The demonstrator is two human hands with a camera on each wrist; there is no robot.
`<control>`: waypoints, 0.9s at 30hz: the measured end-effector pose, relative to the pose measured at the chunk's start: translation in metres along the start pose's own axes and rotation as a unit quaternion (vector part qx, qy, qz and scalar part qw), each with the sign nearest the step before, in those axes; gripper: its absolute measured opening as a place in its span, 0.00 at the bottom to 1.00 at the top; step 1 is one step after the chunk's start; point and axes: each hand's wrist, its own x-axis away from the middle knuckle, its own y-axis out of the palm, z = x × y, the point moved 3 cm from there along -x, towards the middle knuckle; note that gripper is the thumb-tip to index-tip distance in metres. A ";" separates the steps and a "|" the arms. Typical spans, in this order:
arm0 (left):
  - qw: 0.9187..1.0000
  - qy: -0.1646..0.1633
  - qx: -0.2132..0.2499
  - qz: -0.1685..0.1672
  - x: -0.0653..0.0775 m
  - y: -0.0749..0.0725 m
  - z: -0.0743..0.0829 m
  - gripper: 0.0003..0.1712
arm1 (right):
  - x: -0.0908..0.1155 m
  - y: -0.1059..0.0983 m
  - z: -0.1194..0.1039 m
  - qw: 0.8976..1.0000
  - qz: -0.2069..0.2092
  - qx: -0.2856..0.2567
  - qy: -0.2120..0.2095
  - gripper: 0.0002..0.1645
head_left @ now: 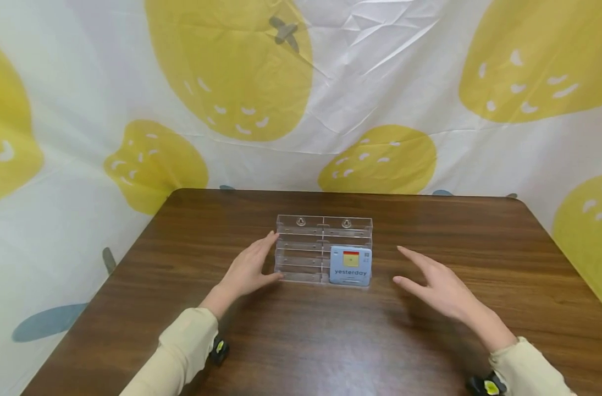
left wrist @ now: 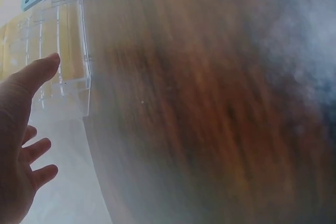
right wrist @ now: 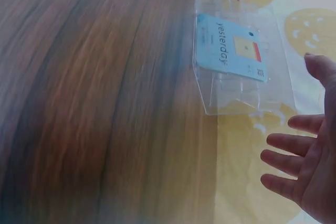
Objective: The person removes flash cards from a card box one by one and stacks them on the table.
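A clear plastic tiered rack point(head_left: 301, 253) with two columns of slots stands on the brown wooden table. In its lower right slot sits a light blue flat card or pack point(head_left: 350, 273) printed "yesterday", with a small yellow and red picture. My left hand point(head_left: 246, 269) is at the rack's left side, fingers and thumb spread; whether the fingertips touch the plastic I cannot tell. To the right of the rack, a short gap away, my right hand point(head_left: 439, 283) hovers with spread fingers and holds nothing. The right wrist view shows the blue card point(right wrist: 226, 48) in the rack sideways.
The wooden table point(head_left: 330, 341) has rounded back corners. Behind it and at both sides hangs a white cloth point(head_left: 261, 165) with yellow fruit prints. Each wrist carries a small black device point(head_left: 219, 351) below a pale sleeve point(head_left: 182, 341).
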 end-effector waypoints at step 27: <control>1.000 -0.012 0.007 -0.011 0.000 0.003 -0.002 0.49 | -0.035 0.026 -0.009 0.969 0.148 -0.198 -0.013 0.21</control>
